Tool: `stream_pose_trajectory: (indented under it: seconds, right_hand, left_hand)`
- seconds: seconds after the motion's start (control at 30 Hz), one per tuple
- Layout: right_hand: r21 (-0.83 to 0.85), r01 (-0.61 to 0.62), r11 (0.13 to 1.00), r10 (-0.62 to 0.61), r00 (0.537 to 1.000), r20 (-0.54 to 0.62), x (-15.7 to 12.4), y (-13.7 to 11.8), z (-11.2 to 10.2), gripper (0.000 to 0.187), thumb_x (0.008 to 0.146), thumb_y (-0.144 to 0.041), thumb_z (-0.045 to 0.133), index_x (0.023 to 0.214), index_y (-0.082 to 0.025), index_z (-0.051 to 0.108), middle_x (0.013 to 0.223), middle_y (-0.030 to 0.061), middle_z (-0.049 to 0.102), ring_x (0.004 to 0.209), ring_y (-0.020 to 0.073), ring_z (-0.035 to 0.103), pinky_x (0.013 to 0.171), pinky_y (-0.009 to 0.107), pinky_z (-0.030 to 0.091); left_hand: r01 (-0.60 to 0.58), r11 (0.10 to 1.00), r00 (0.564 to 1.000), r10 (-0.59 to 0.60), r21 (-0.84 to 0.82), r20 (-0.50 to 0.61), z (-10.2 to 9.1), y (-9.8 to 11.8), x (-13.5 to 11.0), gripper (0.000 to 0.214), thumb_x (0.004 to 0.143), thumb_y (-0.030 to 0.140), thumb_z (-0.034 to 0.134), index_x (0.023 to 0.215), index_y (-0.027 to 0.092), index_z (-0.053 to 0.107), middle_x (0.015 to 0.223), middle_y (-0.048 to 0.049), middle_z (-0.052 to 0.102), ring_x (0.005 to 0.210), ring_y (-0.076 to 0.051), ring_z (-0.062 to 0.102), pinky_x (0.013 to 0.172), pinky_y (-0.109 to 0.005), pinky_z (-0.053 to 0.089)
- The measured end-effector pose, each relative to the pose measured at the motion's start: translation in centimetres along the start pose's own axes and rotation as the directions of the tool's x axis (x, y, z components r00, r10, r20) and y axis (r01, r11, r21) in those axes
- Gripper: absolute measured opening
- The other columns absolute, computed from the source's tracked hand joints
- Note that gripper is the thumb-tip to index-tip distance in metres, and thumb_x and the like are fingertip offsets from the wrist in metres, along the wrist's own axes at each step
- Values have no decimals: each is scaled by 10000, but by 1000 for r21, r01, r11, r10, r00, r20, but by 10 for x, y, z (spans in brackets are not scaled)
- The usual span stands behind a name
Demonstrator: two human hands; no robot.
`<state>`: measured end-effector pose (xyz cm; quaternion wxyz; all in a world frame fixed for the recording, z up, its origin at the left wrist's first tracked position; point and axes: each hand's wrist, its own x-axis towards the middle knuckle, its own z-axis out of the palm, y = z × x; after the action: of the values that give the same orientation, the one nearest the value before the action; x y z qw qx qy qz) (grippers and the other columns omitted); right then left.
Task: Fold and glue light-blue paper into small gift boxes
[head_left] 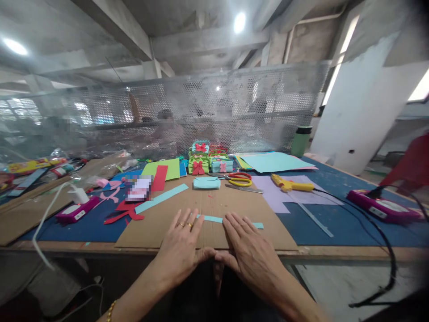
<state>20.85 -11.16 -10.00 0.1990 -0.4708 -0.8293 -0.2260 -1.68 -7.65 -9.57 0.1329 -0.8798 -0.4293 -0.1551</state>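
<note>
My left hand (181,246) and my right hand (250,250) both lie flat, fingers spread, on a brown cardboard sheet (214,201) at the table's near edge. The thumbs nearly meet. A narrow light-blue paper strip (217,219) runs between and just beyond the fingertips of both hands. Neither hand holds anything. A longer light-blue strip (161,198) lies to the left on the cardboard, and a small folded light-blue piece (207,182) sits further back.
Small decorated paper gift boxes (206,160) stand at the back centre. Red and yellow scissors (239,179) and a yellow glue gun (291,184) with black cord lie to the right. Coloured paper sheets (275,162), a green bottle (300,141), magenta devices (382,206), (76,211) flank.
</note>
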Motion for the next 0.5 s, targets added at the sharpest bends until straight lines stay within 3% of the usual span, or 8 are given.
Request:
stream_pose_trajectory:
  seconds: [0.07, 0.2, 0.33, 0.5]
  right_hand:
    - [19, -1, 1000, 1, 999, 38, 1, 1, -3, 739, 950, -607, 513, 1352, 11, 579, 1387, 284, 578, 1283, 398, 574, 1016, 558, 532]
    - [59, -31, 998, 25, 994, 108, 1, -3, -5, 901, 870, -709, 550, 1400, 19, 534, 1435, 297, 522, 1335, 417, 514, 1056, 577, 492]
    - [112, -85, 990, 70, 989, 130, -1, -5, -10, 923, 853, -741, 533, 1408, -3, 531, 1462, 274, 507, 1374, 398, 474, 1115, 559, 442]
    - [42, -96, 994, 91, 989, 118, -26, 10, -19, 850, 869, -655, 611, 1415, -10, 511, 1460, 280, 511, 1371, 390, 483, 1094, 537, 469]
  left_hand:
    - [13, 999, 999, -14, 29, 32, -6, 6, 6, 786, 942, 723, 302, 1460, 170, 511, 1501, -216, 480, 1414, -406, 410, 1132, -606, 334]
    - [-11, 996, 998, 5, 94, 62, -16, 21, 21, 560, 997, 603, 353, 1435, 310, 545, 1364, -211, 621, 1341, -416, 506, 1065, -644, 377]
    - [21, 984, 999, -26, 179, 30, -13, 31, 25, 592, 945, 595, 501, 1430, 261, 560, 1294, -255, 655, 1301, -439, 540, 1058, -639, 380]
    - [4, 980, 999, -14, 198, 49, -10, 27, 22, 647, 935, 643, 467, 1426, 232, 566, 1310, -270, 639, 1287, -435, 555, 1066, -640, 364]
